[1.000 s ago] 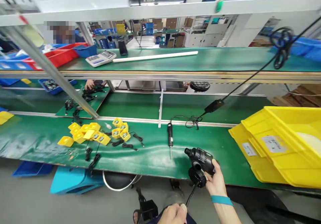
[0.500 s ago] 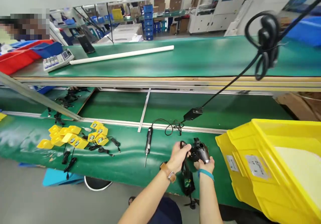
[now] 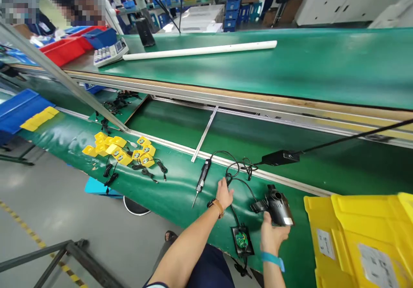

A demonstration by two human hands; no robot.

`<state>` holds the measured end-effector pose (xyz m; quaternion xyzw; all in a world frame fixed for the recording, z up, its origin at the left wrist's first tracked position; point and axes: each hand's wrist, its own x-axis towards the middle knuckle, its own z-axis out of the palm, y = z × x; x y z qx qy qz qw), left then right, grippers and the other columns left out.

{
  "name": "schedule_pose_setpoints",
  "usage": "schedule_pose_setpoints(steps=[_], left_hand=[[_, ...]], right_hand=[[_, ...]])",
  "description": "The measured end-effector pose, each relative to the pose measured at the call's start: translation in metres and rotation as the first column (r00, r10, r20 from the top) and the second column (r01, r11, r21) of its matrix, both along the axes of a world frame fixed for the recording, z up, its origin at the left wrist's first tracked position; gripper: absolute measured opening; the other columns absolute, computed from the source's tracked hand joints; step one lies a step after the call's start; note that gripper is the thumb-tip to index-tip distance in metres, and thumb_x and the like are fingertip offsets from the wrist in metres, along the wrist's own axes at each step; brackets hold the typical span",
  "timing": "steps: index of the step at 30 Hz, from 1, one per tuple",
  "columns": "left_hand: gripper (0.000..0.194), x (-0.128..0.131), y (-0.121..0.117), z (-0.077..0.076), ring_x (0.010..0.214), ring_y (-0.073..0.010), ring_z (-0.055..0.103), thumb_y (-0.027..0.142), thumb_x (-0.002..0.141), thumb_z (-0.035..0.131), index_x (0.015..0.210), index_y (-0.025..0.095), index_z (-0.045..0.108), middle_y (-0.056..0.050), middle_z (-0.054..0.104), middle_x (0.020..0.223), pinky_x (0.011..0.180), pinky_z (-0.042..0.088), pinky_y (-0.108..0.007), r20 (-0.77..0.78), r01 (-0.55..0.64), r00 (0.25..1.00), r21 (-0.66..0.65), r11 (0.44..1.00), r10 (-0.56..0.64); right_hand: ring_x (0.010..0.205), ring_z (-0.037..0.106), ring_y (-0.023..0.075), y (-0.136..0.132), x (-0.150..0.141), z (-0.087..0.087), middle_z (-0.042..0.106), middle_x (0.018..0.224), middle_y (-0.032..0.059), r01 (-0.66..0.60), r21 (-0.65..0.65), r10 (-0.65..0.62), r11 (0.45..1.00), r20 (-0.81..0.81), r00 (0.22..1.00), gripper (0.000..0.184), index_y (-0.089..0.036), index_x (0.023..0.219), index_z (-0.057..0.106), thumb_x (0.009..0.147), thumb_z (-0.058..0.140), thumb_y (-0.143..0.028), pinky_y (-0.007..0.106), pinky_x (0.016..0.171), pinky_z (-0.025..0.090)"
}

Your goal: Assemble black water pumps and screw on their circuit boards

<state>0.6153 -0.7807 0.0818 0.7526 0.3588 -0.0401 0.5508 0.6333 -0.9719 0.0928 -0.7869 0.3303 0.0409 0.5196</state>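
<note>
A black device with a round port and a glossy rounded housing (image 3: 280,208) is at the right of the bench, with my right hand (image 3: 272,235) closed on its near side. My left hand (image 3: 224,194) is further left, its fingers closed around a black cable (image 3: 247,186) that runs from the device. The cable continues down past the hand to an open black case (image 3: 238,247) holding a green circuit board (image 3: 241,239), close to the bench's front edge. Left of my left hand lies a black electric screwdriver (image 3: 203,176), tip toward me.
Several yellow housings (image 3: 118,150) with black cables lie on the left part of the bench. A large yellow bin (image 3: 358,240) stands at the right. A black inline box (image 3: 280,157) hangs behind my hands. A white tube (image 3: 200,51) lies on the shelf above.
My left hand has moved left from the device, drawing the cable out. My right hand still holds the device. The case now lies flatter, its circuit board more visible. The view has turned left.
</note>
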Motion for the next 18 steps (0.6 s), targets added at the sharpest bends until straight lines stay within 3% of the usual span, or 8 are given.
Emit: schedule_pose_setpoints(steps=[2,3,5,6,9,12,15,18], left_hand=[[0.053,-0.024,0.009,0.005,0.139,-0.0287,0.052,0.013,0.091,0.059,0.144,0.01,0.052,-0.021,0.055,0.146,0.12,0.04,-0.038,-0.055,0.012,0.998,0.072,0.997,-0.008],[0.045,-0.037,0.014,0.007,0.137,-0.027,0.054,0.014,0.094,0.055,0.139,0.013,0.056,-0.018,0.058,0.142,0.119,0.04,-0.038,-0.092,0.006,0.996,0.115,0.993,0.004],[0.037,-0.064,0.026,0.011,0.136,-0.0269,0.053,0.014,0.1,0.043,0.134,0.015,0.058,-0.018,0.06,0.138,0.119,0.04,-0.041,-0.198,-0.028,0.978,0.208,0.978,0.07],[0.037,-0.077,0.032,0.012,0.137,-0.0288,0.052,0.015,0.102,0.039,0.134,0.013,0.057,-0.02,0.058,0.138,0.119,0.039,-0.045,-0.264,-0.042,0.958,0.248,0.968,0.109],[0.034,-0.107,0.049,0.007,0.131,-0.0347,0.058,0.016,0.102,0.041,0.129,0.007,0.059,-0.025,0.062,0.131,0.111,0.043,-0.049,-0.458,-0.001,0.88,0.261,0.965,0.125],[0.028,-0.123,0.065,0.001,0.113,-0.0304,0.07,0.017,0.101,0.045,0.116,0.01,0.068,-0.02,0.073,0.112,0.099,0.049,-0.04,-0.547,0.108,0.837,0.156,0.982,-0.005],[0.033,-0.135,0.084,0.003,0.113,-0.0283,0.071,0.017,0.101,0.041,0.113,0.016,0.072,-0.017,0.076,0.113,0.097,0.049,-0.036,-0.531,0.187,0.841,0.113,0.976,-0.1],[0.037,-0.148,0.109,0.012,0.118,-0.0308,0.07,0.015,0.099,0.041,0.108,0.019,0.077,-0.016,0.077,0.115,0.099,0.05,-0.038,-0.503,0.229,0.852,0.111,0.967,-0.144]], right_hand=[[0.148,0.03,0.0452,0.018,-0.012,0.0,0.036,0.157,0.0266,-0.257,-0.254,0.305,0.932,0.174,0.936,0.087,-0.014,0.147,0.043,0.074,0.078,-0.047,0.064,0.115,0.039],[0.15,0.028,0.045,0.031,-0.016,-0.002,0.035,0.158,0.0276,-0.415,-0.386,0.521,0.824,0.23,0.822,0.08,-0.012,0.15,0.04,0.084,0.068,-0.047,0.067,0.118,0.035],[0.15,0.032,0.0418,0.068,-0.022,-0.011,0.042,0.153,0.0285,-0.681,-0.556,0.874,0.476,0.215,0.435,0.061,-0.008,0.152,0.039,0.099,0.045,-0.038,0.068,0.12,0.031],[0.15,0.033,0.0392,0.089,-0.022,-0.017,0.046,0.151,0.0275,-0.776,-0.565,0.96,0.28,0.173,0.22,0.057,-0.007,0.152,0.039,0.101,0.036,-0.031,0.067,0.121,0.03],[0.153,0.031,0.0332,0.153,-0.015,-0.039,0.049,0.154,0.0196,-0.848,-0.512,0.972,-0.138,0.097,-0.216,0.056,-0.012,0.149,0.05,0.095,0.04,-0.022,0.059,0.126,0.028],[0.151,0.035,0.034,0.196,0.003,-0.056,0.059,0.145,0.017,-0.758,-0.482,0.847,-0.44,0.058,-0.528,0.05,-0.014,0.133,0.065,0.087,0.054,-0.028,0.058,0.128,0.021],[0.135,0.052,0.0326,0.214,0.014,-0.059,0.07,0.12,0.0155,-0.624,-0.512,0.725,-0.591,0.004,-0.689,0.04,-0.016,0.114,0.071,0.088,0.056,-0.041,0.056,0.126,0.024],[0.103,0.065,0.0286,0.224,0.006,-0.058,0.071,0.101,0.0136,-0.533,-0.591,0.697,-0.606,-0.072,-0.713,0.036,-0.017,0.099,0.07,0.087,0.053,-0.046,0.05,0.11,0.046]])
